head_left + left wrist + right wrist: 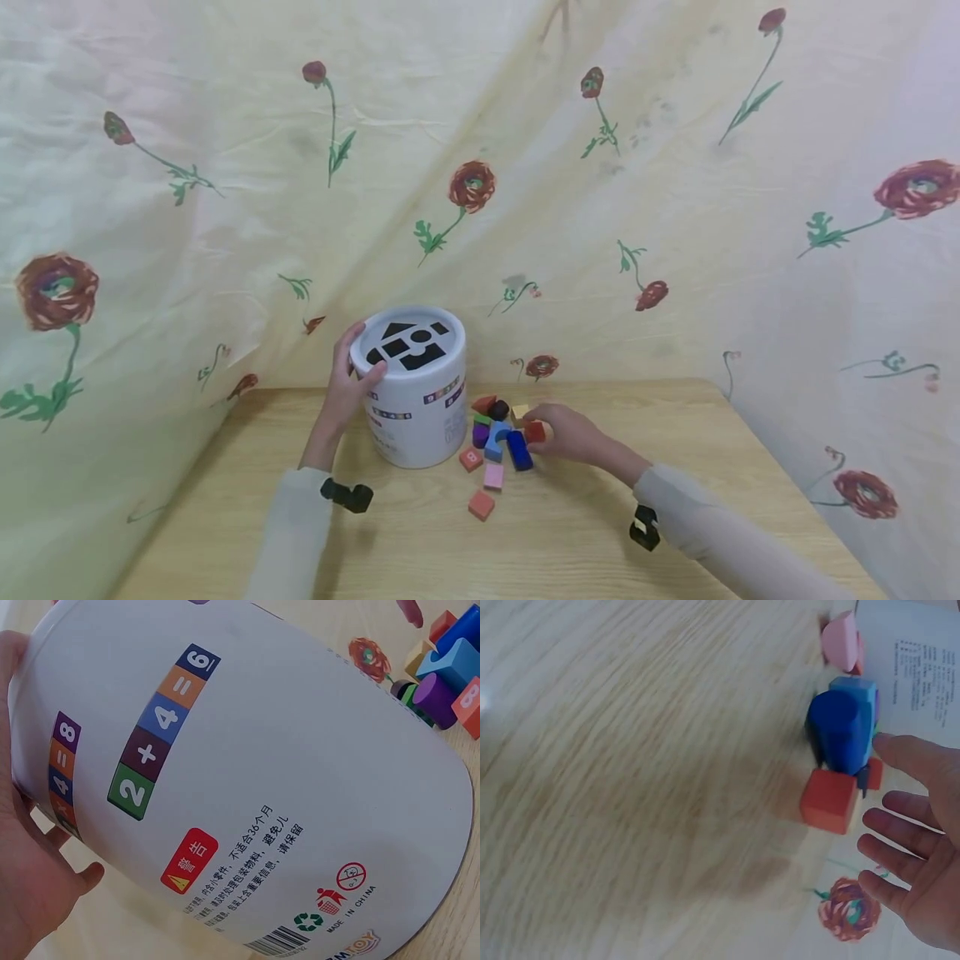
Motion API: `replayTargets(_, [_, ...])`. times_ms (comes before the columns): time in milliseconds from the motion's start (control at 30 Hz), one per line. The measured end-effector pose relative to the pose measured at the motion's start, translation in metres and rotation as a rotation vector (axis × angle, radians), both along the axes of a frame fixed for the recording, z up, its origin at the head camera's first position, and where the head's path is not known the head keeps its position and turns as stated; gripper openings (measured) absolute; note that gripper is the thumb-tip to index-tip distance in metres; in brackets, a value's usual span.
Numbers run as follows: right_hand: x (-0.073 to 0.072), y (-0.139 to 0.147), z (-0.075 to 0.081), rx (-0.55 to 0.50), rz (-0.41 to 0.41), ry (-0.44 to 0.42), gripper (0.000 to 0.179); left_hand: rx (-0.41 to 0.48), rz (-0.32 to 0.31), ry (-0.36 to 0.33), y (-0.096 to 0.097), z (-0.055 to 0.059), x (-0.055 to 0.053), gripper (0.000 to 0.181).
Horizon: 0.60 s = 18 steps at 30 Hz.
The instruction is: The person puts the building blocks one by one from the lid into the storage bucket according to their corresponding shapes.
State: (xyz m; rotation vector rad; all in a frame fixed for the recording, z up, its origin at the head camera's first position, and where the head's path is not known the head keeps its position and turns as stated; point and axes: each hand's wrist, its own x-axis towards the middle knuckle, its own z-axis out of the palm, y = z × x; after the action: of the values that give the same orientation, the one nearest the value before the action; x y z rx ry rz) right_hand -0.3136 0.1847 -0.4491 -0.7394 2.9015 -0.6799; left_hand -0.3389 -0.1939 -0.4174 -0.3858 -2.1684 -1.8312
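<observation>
A white bucket (pixel 412 417) stands upright on the table, its lid (pixel 408 333) cut with black-looking shaped holes. My left hand (pixel 348 387) holds its upper rim from the left, thumb over the lid's near edge. In the left wrist view, printed sums cover the bucket wall (pixel 255 750). Right of the bucket lies a pile of toy blocks. My right hand (pixel 922 832) is at the pile's right side, fingers extended and spread. Nearest to it are a red block (pixel 829 801), a dark blue block (pixel 519 450) and a yellowish block (pixel 520 414); contact is unclear.
A light blue arch block (pixel 498 435), a purple block (pixel 480 435) and a black one (pixel 498 409) lie in the pile. Nearer me are a pink block (pixel 493 477) and a coral block (pixel 482 505). Flowered cloth (pixel 525 208) hangs behind the wooden table (pixel 420 542).
</observation>
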Motion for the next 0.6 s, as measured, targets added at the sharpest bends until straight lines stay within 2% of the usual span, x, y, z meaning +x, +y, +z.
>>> replayTargets(133, [-0.005,0.005,-0.010,0.031,-0.027,0.040,0.040,0.012,0.004,-0.001,0.001,0.001,0.002,0.079])
replayTargets(300, [-0.010,0.011,-0.017,0.052,-0.021,0.097,0.040,0.020,0.003,-0.004,0.002,0.001,0.003,0.079])
replayTargets(600, [-0.017,0.012,-0.019,0.045,-0.050,0.053,0.037,0.005,0.003,-0.012,-0.001,0.002,0.002,0.078])
